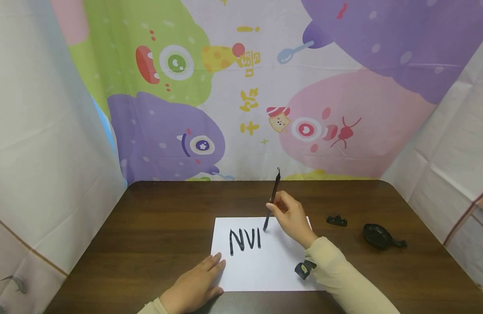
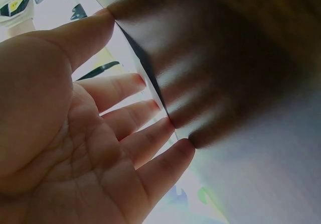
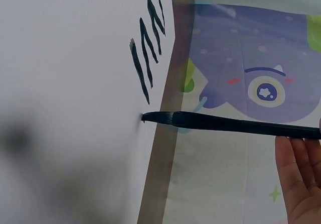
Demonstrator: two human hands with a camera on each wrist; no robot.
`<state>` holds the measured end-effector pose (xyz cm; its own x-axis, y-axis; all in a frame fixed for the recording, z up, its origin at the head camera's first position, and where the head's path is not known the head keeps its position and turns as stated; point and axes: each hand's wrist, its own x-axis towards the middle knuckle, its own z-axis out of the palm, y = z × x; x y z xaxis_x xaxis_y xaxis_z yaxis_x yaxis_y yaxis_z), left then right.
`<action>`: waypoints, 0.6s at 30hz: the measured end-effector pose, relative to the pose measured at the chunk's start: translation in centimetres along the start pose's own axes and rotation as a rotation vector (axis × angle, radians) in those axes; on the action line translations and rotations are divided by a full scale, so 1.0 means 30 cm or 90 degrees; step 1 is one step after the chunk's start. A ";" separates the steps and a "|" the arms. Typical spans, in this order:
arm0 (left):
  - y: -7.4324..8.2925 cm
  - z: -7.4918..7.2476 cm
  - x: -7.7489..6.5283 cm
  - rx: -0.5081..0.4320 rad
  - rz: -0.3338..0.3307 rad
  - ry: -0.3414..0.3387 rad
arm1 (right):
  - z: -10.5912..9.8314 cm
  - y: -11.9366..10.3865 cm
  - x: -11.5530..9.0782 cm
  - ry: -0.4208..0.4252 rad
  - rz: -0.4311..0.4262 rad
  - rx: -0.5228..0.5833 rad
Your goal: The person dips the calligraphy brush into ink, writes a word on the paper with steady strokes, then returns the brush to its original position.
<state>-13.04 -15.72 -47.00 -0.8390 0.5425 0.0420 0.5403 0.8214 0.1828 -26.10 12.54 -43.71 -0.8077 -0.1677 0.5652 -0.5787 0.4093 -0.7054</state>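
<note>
My right hand (image 1: 293,216) pinches a dark writing brush (image 1: 273,196) by its handle and holds it nearly upright. The brush's black tip (image 3: 150,117) is at the white paper (image 1: 273,266), just right of the last inked stroke. Bold black strokes (image 1: 245,240) on the paper's upper left look like "NVI". My left hand (image 1: 198,279) lies flat with fingers extended, its fingertips on the paper's left edge. In the left wrist view, its palm and spread fingers (image 2: 158,176) show from below against the dark table.
A small black brush rest (image 1: 337,220) stands right of the paper. Farther right is a black ink dish (image 1: 378,236) with a short handle. A small black camera (image 1: 304,269) sits at the right wrist. Behind the brown table (image 1: 159,226) hangs a cartoon-printed curtain (image 1: 233,144).
</note>
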 end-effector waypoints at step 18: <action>0.005 -0.009 0.003 -0.016 -0.017 -0.018 | -0.004 -0.016 -0.022 -0.021 -0.028 -0.032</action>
<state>-13.06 -15.60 -46.69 -0.8508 0.5255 0.0096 0.5157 0.8312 0.2075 -25.26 12.56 -43.68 -0.7856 -0.2162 0.5798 -0.6078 0.4453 -0.6575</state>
